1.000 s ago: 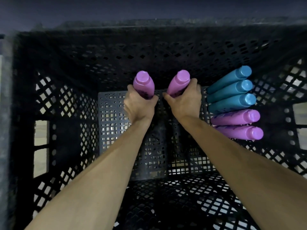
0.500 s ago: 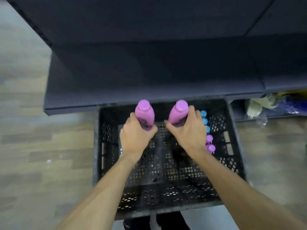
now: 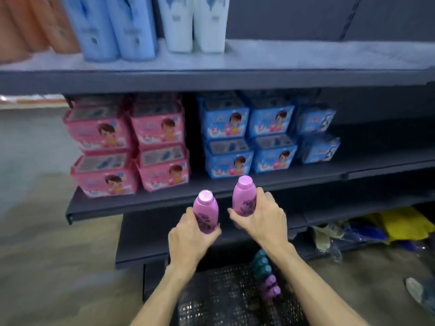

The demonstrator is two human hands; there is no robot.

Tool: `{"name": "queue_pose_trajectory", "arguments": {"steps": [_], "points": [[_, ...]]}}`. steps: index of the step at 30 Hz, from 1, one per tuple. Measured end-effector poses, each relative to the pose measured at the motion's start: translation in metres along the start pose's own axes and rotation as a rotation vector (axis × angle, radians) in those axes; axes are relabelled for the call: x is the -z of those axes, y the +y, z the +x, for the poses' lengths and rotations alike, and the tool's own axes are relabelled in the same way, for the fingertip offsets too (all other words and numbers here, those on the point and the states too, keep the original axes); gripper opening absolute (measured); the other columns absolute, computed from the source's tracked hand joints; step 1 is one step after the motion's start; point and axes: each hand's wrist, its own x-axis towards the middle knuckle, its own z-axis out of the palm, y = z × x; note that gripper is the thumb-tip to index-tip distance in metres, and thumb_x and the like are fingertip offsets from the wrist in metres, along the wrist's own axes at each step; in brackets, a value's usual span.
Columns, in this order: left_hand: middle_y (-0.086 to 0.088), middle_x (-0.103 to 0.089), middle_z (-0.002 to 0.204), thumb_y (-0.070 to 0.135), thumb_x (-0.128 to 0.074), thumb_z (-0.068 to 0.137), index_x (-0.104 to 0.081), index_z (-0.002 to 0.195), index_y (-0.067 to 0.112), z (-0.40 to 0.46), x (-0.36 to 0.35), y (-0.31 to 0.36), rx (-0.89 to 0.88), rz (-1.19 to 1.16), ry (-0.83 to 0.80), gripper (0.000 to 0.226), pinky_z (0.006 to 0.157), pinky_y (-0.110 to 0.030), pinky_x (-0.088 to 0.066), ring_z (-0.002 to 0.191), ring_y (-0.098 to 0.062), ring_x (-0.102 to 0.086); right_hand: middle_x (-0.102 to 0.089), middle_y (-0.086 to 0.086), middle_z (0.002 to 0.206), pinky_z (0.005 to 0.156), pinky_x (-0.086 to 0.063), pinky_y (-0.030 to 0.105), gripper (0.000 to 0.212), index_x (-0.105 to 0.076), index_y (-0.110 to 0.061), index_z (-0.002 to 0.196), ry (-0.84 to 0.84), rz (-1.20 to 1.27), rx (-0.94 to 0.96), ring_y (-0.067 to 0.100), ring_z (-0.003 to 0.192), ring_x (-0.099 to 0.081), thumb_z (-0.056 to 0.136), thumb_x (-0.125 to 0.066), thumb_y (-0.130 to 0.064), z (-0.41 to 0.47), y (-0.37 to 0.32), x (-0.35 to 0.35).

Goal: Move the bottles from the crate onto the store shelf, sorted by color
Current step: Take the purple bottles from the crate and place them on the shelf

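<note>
Both hands have risen out of the black lattice plastic crate (image 3: 226, 300) since the earlier frames, and the view now faces the dark metal store shelf (image 3: 146, 203) rather than the crate floor. Left hand (image 3: 188, 238): fingers clenched round the lower body of a purple plastic bottle with a rounded cap (image 3: 205, 211), held upright. Right hand (image 3: 261, 222): fingers grasping a second purple plastic bottle (image 3: 244, 196), upright, slightly higher, its cap level with the shelf's front edge. The two bottles sit side by side, apart, in front of the shelf and not on it. Pink printed packs (image 3: 131, 147) stand stacked at the shelf's left, blue printed packs (image 3: 249, 135) at its right. Below, in the crate, teal bottles (image 3: 260, 262) and purple bottles (image 3: 270, 285) line its right wall.
</note>
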Motion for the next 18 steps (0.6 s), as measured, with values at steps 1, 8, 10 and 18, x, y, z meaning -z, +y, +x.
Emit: {"name": "queue_pose_trajectory", "arguments": {"steps": [1,8,10,18], "points": [[0.008,-0.061,0.077,0.066,-0.066,0.060,-0.051,0.088,0.022,0.006,0.013,0.009,-0.012,-0.001,0.013,0.054,0.062,-0.032,-0.049,0.071,-0.020,-0.064,-0.046,-0.003,0.080,0.057,-0.043,0.033,0.067,-0.045,-0.019,0.092,0.011,0.008,0.005,0.028,0.069,-0.059,0.060,-0.071,-0.071,0.006,-0.011,0.014],[0.003,-0.064,0.079,0.067,-0.070,0.059,-0.051,0.089,0.018,0.057,0.110,0.068,-0.180,0.020,0.190,0.060,0.059,-0.032,-0.043,0.076,-0.026,-0.065,-0.052,-0.002,0.083,0.069,-0.050,0.039,0.065,-0.042,-0.020,0.089,0.161,0.023,0.092,0.028,0.077,-0.060,0.059,-0.065,-0.074,0.057,-0.082,0.117],[0.001,-0.066,0.081,0.066,-0.072,0.059,-0.052,0.089,0.017,0.071,0.140,0.090,-0.218,0.043,0.242,0.061,0.060,-0.032,-0.040,0.079,-0.028,-0.066,-0.054,-0.001,0.082,0.069,-0.052,0.041,0.066,-0.045,-0.020,0.089,0.206,0.027,0.126,0.028,0.076,-0.061,0.057,-0.063,-0.076,0.077,-0.101,0.146],[0.001,-0.066,0.078,0.066,-0.066,0.061,-0.053,0.086,0.018,0.118,0.220,0.189,-0.328,0.043,0.437,0.056,0.059,-0.030,-0.038,0.075,-0.028,-0.063,-0.059,-0.001,0.082,0.064,-0.046,0.035,0.065,-0.047,-0.018,0.088,0.342,0.075,0.209,0.028,0.077,-0.060,0.057,-0.069,-0.071,0.157,-0.136,0.237]]}}
